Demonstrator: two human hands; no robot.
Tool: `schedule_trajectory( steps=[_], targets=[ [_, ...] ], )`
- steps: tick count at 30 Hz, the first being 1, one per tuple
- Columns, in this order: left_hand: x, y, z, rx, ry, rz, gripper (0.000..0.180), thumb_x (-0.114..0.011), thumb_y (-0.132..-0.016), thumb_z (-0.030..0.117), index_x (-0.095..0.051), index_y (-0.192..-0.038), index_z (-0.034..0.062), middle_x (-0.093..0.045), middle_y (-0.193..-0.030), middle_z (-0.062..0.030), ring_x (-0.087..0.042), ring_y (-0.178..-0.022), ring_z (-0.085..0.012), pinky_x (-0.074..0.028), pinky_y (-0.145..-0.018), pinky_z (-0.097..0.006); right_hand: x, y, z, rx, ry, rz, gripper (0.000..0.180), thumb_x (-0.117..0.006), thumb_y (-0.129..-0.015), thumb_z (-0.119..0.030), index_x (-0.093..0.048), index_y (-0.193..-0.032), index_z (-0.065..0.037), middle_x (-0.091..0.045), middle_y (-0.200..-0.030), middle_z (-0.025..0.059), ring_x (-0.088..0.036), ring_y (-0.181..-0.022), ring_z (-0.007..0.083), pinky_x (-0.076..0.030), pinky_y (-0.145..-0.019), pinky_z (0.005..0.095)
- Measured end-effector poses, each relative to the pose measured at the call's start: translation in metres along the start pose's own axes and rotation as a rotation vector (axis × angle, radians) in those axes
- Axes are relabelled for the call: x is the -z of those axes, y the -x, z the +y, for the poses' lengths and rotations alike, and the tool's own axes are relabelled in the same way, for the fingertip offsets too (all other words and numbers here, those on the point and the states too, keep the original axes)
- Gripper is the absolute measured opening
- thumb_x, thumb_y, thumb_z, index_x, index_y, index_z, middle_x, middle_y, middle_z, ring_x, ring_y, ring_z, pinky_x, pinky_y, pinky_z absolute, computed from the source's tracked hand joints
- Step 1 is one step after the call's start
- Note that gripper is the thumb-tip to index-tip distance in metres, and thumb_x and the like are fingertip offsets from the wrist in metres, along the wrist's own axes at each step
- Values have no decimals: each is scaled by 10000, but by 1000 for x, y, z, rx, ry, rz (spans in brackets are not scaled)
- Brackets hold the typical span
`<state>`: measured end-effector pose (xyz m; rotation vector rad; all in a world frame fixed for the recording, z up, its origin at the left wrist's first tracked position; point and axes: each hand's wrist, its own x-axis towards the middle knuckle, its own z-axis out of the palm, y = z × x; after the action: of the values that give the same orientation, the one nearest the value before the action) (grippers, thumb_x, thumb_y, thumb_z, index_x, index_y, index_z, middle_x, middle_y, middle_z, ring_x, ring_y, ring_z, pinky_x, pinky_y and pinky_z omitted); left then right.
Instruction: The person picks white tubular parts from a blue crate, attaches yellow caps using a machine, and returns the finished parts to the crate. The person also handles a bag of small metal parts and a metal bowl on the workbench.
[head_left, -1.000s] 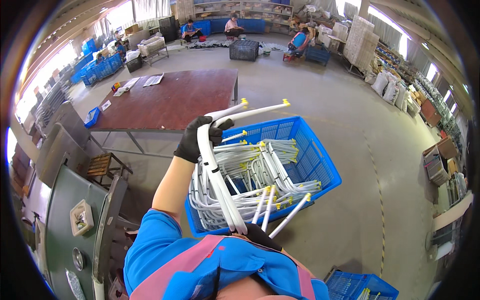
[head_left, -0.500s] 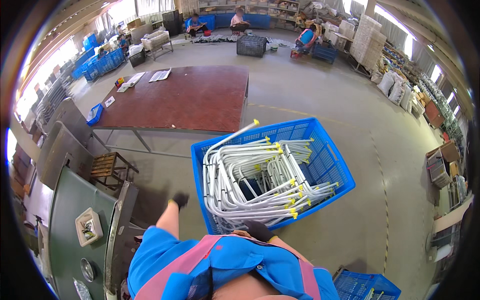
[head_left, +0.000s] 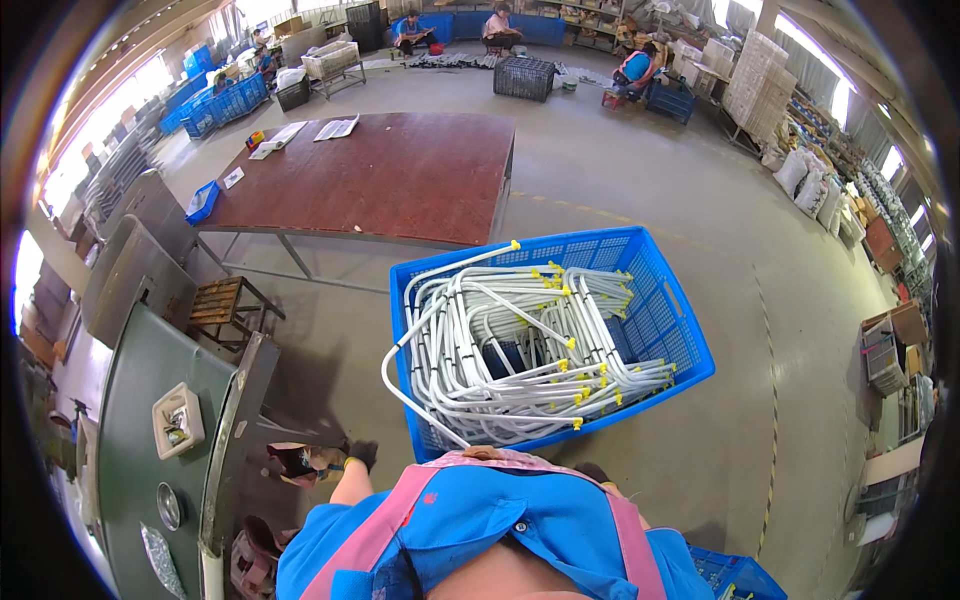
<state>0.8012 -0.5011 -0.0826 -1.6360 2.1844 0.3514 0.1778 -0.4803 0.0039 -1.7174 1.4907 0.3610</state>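
A blue plastic crate stands in front of me, filled with bent white tubes that have yellow end caps and dark bands. One tube bows out over the crate's left rim, its lower end reaching toward my waist. My left hand, in a dark glove with a yellow cuff, hangs low between the crate and the green-topped bench; its fingers are too unclear to read. Just past the crate's near edge, my right hand, also gloved dark, shows only in part beside my body. Its fingers are hidden.
A red-brown table stands beyond the crate. On my left runs a green bench with a beige tray and a metal bowl. A wooden stool sits beside it. Another blue crate is behind at right.
My right hand has drawn back from the crate's near edge toward my body. My left hand is lower in view. One tube now juts out over the crate's left rim.
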Motion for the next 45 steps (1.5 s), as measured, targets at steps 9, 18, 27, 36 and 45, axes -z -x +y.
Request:
schedule_trajectory(
  steps=[9, 18, 27, 36, 45],
  targets=[
    [117, -138, 132, -66, 445, 281, 380, -571, -835, 375, -666, -863, 7, -630, -900, -227, -592, -880, -399, -467, -802, -475, 20, -45, 61, 247, -117, 213, 299, -571, -785, -327, -662, -903, -67, -627, -970, 224, -598, -872, 403, -475, -739, 496],
    [177, -76, 178, 592, 1071, 155, 438, -585, -798, 266, -578, -1182, 55, -615, -1133, -218, -571, -1086, -369, -453, -911, -419, -22, 3, 120, 43, -19, 133, 263, -535, -803, -300, -656, -850, -71, -634, -891, 168, -598, -828, 396, -476, -724, 498],
    [194, -129, 114, 942, 793, 331, 628, -570, -766, 179, -370, -1354, 84, -360, -1420, -172, -357, -1306, -361, -324, -1066, -432, -20, 24, 94, -119, -114, 113, 279, -529, -808, -313, -661, -857, -72, -634, -907, 174, -600, -841, 397, -478, -736, 495],
    [83, -224, 87, 660, 851, -156, 495, -548, -849, 232, -479, -1310, 66, -519, -1313, -162, -502, -1232, -274, -442, -969, -391, -10, 30, 69, -244, -179, 172, 296, -523, -812, -326, -667, -865, -73, -635, -923, 180, -602, -853, 397, -479, -747, 493],
    [-5, -181, 163, -268, 240, -370, 484, -444, -879, 270, -481, -1341, 133, -531, -1312, -124, -490, -1227, -265, -391, -1011, -387, -2, 8, 75, -224, -169, 193, 312, -517, -817, -339, -673, -873, -74, -635, -939, 186, -604, -866, 398, -481, -759, 490]
  ],
)
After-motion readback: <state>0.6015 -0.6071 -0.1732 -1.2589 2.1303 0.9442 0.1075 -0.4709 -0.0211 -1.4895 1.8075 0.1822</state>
